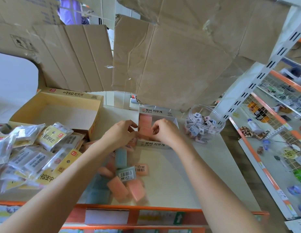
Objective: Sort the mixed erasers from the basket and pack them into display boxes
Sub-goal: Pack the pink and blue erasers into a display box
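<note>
Both hands work at the white display box (156,112), probably to seat one more piece in its row. The left hand (124,132) has its fingers curled and its thumb out, seemingly pinching the box's left wall to steady it; the exact contact is hard to tell. The right hand (163,132) is curled too, its fingertips (153,130) closed on a pink eraser (145,131) lying between the two sets of fingers inside the box. That eraser's long axis seems to run across the box, from the left fingers toward the right ones, with its broad face up. Other pink pieces stand packed just beyond the fingertips. The loose erasers (126,174), pink and blue-grey, lie below the wrists pointing every way. An empty yellow display box (58,113) sits left of the left fingers, likely for the bagged erasers (37,148).
</note>
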A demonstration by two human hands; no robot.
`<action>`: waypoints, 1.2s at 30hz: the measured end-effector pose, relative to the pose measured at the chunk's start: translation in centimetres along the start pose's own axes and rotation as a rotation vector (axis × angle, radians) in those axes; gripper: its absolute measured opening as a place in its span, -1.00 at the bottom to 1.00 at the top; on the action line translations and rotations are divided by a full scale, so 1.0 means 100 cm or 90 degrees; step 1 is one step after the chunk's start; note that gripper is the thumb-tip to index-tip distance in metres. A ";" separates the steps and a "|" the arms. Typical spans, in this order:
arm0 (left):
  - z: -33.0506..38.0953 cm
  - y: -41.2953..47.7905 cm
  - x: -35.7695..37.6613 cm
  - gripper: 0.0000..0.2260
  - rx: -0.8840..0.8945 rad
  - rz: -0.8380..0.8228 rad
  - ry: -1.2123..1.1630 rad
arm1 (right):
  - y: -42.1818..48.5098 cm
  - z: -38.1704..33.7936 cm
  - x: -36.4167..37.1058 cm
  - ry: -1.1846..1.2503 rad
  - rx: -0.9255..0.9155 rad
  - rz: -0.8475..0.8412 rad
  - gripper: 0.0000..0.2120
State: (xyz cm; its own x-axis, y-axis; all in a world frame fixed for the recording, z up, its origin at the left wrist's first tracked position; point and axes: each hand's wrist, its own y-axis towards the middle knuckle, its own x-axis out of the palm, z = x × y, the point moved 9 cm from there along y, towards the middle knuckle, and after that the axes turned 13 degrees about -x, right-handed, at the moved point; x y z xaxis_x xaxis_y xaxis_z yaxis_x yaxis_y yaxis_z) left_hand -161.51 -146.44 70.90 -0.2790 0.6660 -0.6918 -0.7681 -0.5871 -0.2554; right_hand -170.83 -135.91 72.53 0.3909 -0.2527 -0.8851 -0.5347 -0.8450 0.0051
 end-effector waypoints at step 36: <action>0.002 -0.003 -0.001 -0.72 0.007 0.000 0.008 | 0.011 0.013 0.014 0.055 0.006 -0.091 -0.60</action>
State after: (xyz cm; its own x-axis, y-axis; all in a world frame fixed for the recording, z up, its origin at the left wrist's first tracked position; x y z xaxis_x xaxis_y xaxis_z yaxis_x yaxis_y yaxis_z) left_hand -161.43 -146.22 71.18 -0.2712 0.6602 -0.7005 -0.7747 -0.5816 -0.2482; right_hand -171.79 -136.59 70.68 0.5258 -0.1706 -0.8333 -0.4760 -0.8709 -0.1221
